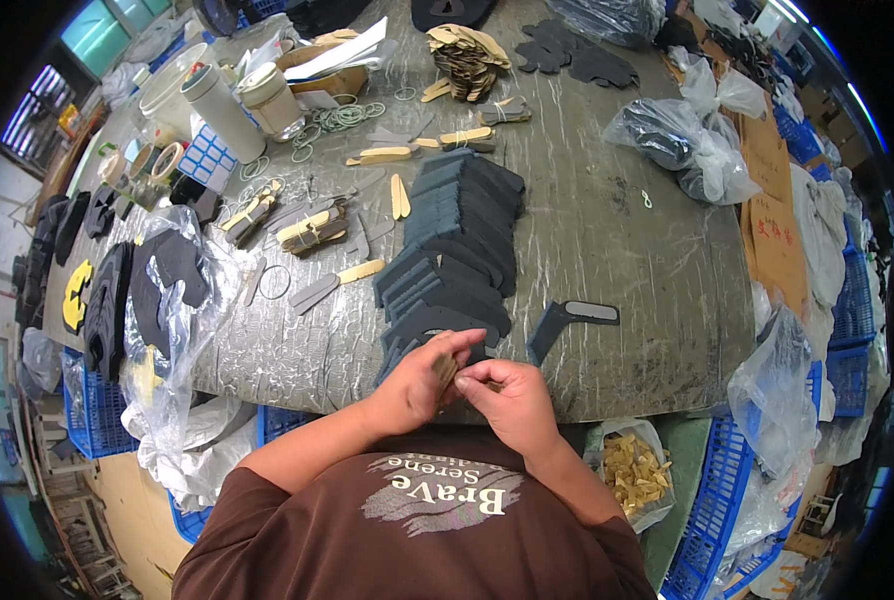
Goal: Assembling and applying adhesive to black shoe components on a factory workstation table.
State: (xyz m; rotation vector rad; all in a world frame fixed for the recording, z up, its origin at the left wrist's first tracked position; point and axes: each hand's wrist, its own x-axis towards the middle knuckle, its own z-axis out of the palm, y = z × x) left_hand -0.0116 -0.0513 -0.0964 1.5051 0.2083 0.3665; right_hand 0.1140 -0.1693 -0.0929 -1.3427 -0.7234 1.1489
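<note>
My left hand (417,385) is above the table's front edge, one finger stretched to the right and the others curled around something brownish and mostly hidden. Against it, my right hand (512,397) pinches thumb and fingertips together; what they hold is too small to make out. Just beyond both hands runs a long overlapping row of dark foam-like pieces (457,240). One dark angled piece with a grey strip (589,312) lies apart, to the right of my right hand. Grey and tan strips (339,284) lie fanned left of the row.
Banded strip bundles (312,230) and a larger tan stack (465,62) sit farther back. A white bottle (222,112), a lidded jar (271,100) and rubber bands (337,118) stand back left. Wrapped black parts (682,140) lie right. A bag of yellowish pieces (635,475) hangs below the edge.
</note>
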